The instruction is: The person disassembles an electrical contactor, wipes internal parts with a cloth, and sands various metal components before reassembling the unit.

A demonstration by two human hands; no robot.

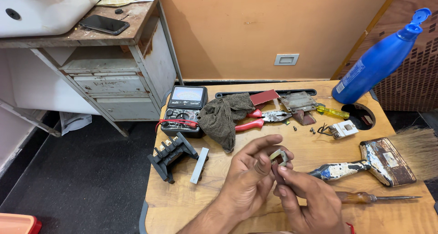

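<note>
Fingertips of the left hand (248, 177) and right hand (305, 200) pinch a small metal bracket (278, 157) together above the counter (191, 202), best held steady and close over it.

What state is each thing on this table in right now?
Small metal bracket: pinched between left hand and right hand.
Blue bottle: leaning, flip cap open.
Red-handled pliers: lying flat, jaws shut.
Analog multimeter: lying face up.
Paint brush: lying flat, paint-crusted.
Phone: screen dark.
</note>
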